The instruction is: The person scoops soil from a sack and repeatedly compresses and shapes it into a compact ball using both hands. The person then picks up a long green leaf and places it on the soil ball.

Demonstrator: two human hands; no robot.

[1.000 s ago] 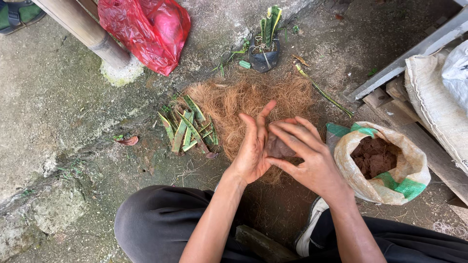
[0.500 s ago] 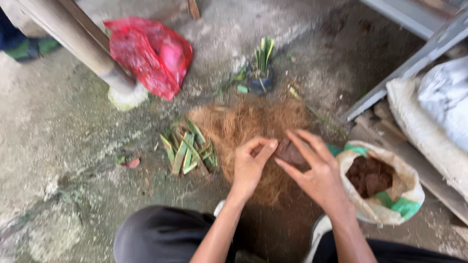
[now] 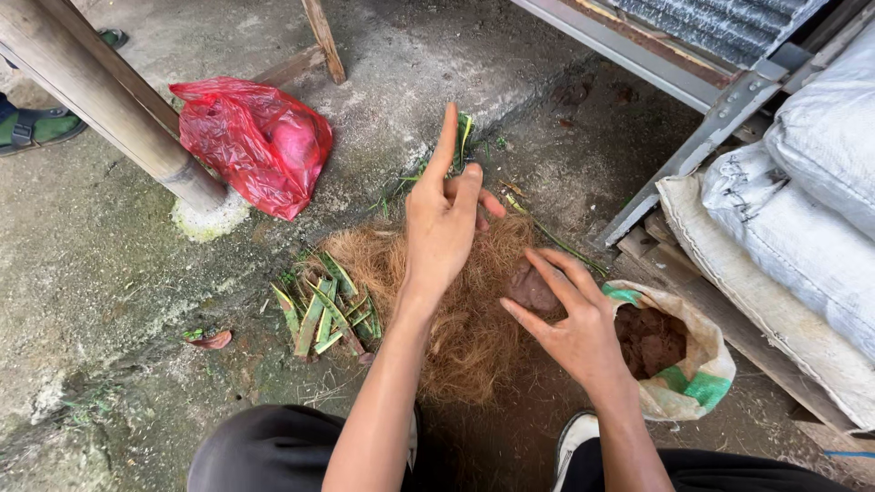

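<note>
A rounded lump of brown soil (image 3: 531,290) sits in the right hand (image 3: 574,328), cupped by loosely curled fingers (image 3: 558,273) that grip it from the side and below. The lump looks damp and clumpy, and it rests just over the right edge of a heap of coconut fibre (image 3: 456,310), a tangled, wiry, tan mat spread on the floor between the two forearms.

The left hand (image 3: 444,223) is raised above the fibre with nothing in it: the index finger points straight up and away, the other fingers are half bent and apart.

Just beside the right hand, a small woven plastic sack (image 3: 693,360) stands open with its top rolled down, off-white with green patches, and it is part filled with dark, crumbly soil. To the left of the fibre lies a loose bunch of cut green leaves (image 3: 324,314), narrow, stiff and pointed. Beyond the left hand a few thin green stalks (image 3: 465,137) lie on the floor.

The concrete floor (image 3: 109,273) is rough, stained and mossy in places. A crumpled, glossy red plastic bag (image 3: 255,141) lies near the foot of a round wooden post (image 3: 109,105). At the right, bulging white sacks (image 3: 811,219) rest on wooden planks under a grey metal frame (image 3: 693,91).
</note>
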